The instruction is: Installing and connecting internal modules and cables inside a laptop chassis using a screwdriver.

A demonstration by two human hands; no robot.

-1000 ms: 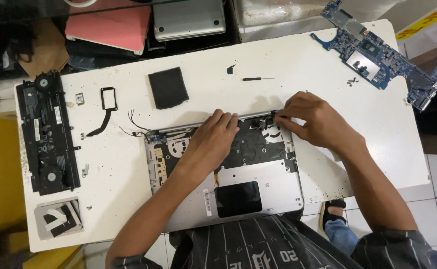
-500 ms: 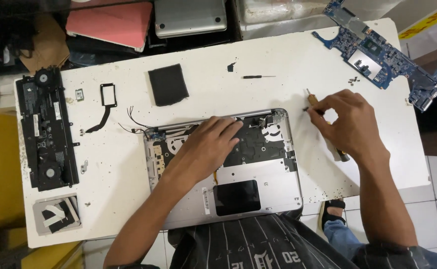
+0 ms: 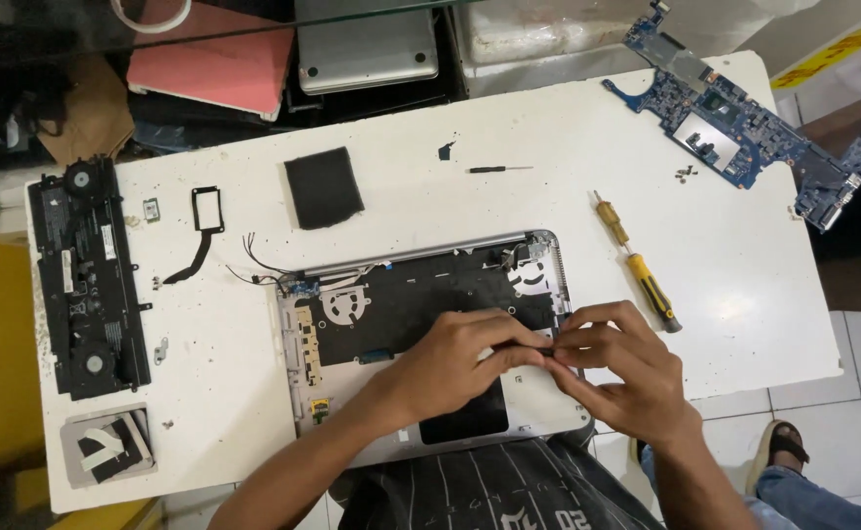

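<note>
An opened silver laptop chassis (image 3: 421, 294) lies in front of me on the white table (image 3: 509, 118), its dark inner side up. My left hand (image 3: 460, 355) reaches across its lower middle. My right hand (image 3: 619, 371) is at its right edge. The fingertips of both hands meet there and pinch a small thin dark part (image 3: 548, 347); what it is stays too small to tell. A yellow and black screwdriver (image 3: 639, 263) lies on the table just right of the chassis, apart from both hands.
A blue circuit board (image 3: 745, 128) lies at the far right corner with small screws (image 3: 686, 174) beside it. A black foam pad (image 3: 322, 186), a thin screwdriver (image 3: 499, 169), a black frame with ribbon (image 3: 205, 211) and a long black assembly (image 3: 92, 275) lie to the left.
My right hand has left the screwdriver on the table at the right and come back to the chassis edge. My left hand slid down and right to meet it.
</note>
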